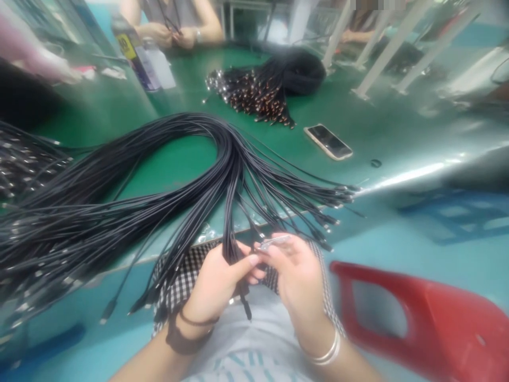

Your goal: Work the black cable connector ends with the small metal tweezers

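Observation:
Several black cables [229, 228] run down from the table edge into my left hand [222, 273], whose fingers are wrapped round them near their connector ends. One black connector [247, 309] hangs below that hand. My right hand [298, 276] is closed beside it, pinching a small, thin silvery tool [274, 242]; its exact kind is blurred. The fingertips of both hands meet close to a cable end, which they partly hide. More of the cable bundle [191, 119] curves over the table, with loose connector ends [332, 220] spread out above my right hand.
The green table [278, 143] bears a phone [328, 141], a coiled cable bundle [304, 71], a spray can [135, 55] and a white bottle [163, 69]. More cables [27, 164] lie at left. A red plastic stool [429, 313] stands at right. A co-worker's hands [170, 36] are across the table.

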